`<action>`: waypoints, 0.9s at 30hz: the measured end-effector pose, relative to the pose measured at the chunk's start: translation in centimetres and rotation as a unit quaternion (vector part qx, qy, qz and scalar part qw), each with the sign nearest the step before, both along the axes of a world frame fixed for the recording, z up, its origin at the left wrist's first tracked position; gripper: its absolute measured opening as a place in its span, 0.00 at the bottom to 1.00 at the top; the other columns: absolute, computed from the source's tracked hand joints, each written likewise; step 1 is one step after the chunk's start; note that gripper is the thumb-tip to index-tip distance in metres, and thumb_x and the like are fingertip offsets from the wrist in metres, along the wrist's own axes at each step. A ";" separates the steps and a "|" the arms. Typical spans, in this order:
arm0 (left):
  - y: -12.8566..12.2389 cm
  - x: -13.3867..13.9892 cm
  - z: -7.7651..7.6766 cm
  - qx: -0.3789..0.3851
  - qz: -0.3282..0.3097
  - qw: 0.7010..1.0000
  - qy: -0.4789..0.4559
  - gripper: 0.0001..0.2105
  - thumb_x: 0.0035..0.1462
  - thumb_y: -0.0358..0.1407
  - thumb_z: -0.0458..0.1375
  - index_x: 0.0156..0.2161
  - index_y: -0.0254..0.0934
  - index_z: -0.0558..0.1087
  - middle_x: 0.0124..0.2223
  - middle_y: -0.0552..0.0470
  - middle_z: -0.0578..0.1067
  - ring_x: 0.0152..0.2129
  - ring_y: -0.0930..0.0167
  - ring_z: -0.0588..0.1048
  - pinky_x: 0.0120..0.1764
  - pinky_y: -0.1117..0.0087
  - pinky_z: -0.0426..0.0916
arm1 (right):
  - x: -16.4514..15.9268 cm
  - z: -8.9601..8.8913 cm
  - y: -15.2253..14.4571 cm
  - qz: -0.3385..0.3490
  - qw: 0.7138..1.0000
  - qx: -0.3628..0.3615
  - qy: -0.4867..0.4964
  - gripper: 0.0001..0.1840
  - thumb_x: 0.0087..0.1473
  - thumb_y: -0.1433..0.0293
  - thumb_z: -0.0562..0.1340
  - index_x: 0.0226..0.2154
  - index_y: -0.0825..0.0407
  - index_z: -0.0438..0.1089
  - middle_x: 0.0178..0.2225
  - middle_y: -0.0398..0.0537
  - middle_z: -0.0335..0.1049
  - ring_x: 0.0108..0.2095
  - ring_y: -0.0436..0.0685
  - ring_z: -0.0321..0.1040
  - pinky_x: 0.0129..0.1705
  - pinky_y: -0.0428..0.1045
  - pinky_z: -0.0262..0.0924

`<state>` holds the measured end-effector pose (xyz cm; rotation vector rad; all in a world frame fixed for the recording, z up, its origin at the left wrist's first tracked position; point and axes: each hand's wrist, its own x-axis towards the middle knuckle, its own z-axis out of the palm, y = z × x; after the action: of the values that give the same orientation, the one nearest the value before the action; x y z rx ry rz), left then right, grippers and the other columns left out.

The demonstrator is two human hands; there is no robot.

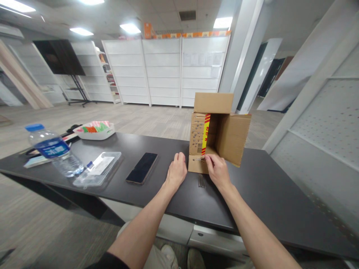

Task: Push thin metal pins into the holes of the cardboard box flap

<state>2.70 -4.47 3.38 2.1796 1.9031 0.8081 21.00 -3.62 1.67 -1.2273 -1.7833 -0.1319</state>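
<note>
An open cardboard box (234, 136) stands on the dark desk, its opening facing me. Grey round-headed pieces dot its left flap (195, 140), and a short row of dots, pieces or holes, runs along the lower flap (196, 167). My right hand (220, 171) is closed in a pinch at that lower flap; what sits between the fingertips is too small to make out. Several thin metal screws or nails (201, 181) lie side by side just below it. Left of the box, my left hand (177, 170) rests on the desk with curled fingers, their inside hidden.
A black phone (142, 168) lies left of my left hand. Farther left are a clear plastic case (98, 170), a water bottle (53, 149) with a blue cap, and a white basket (97, 133) of colourful packets. The desk's (266, 198) front edge runs below my forearms.
</note>
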 end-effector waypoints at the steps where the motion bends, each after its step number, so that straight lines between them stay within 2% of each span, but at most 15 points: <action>1: 0.0 0.0 0.0 0.000 0.000 1.000 0.000 0.07 0.66 0.29 0.43 0.42 0.39 0.63 0.45 0.46 0.71 0.39 0.66 0.76 0.38 0.68 0.66 | -0.1 0.0 -0.1 0.004 1.000 0.005 -0.006 0.19 0.68 0.61 0.50 0.37 0.51 0.73 0.36 0.50 0.78 0.38 0.59 0.73 0.40 0.52 0.56; 6: 0.0 0.0 0.0 0.000 -0.001 1.000 -0.003 0.07 0.66 0.29 0.43 0.43 0.39 0.63 0.45 0.45 0.71 0.40 0.66 0.76 0.39 0.68 0.67 | -0.3 0.2 -0.3 0.029 0.998 0.017 -0.046 0.16 0.67 0.63 0.53 0.37 0.51 0.73 0.36 0.49 0.78 0.38 0.59 0.72 0.41 0.53 0.56; 13: 0.0 -0.1 -0.1 0.005 -0.002 1.000 -0.005 0.07 0.66 0.29 0.43 0.42 0.39 0.63 0.44 0.46 0.71 0.39 0.67 0.76 0.38 0.69 0.66 | -0.3 0.0 -0.2 0.015 0.997 0.008 -0.078 0.12 0.66 0.65 0.55 0.37 0.51 0.72 0.36 0.49 0.77 0.39 0.59 0.71 0.42 0.54 0.55; 27: -0.1 0.0 -0.1 0.011 -0.005 1.000 -0.008 0.07 0.66 0.29 0.43 0.42 0.39 0.63 0.44 0.46 0.71 0.39 0.67 0.76 0.40 0.68 0.67 | -0.4 -0.2 -0.5 0.019 0.998 0.007 -0.064 0.11 0.61 0.73 0.54 0.42 0.50 0.71 0.38 0.50 0.77 0.38 0.61 0.70 0.45 0.55 0.57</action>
<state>2.69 -4.53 3.31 2.1855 1.8841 0.8459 20.63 -4.17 1.46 -1.1975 -1.9114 -0.2042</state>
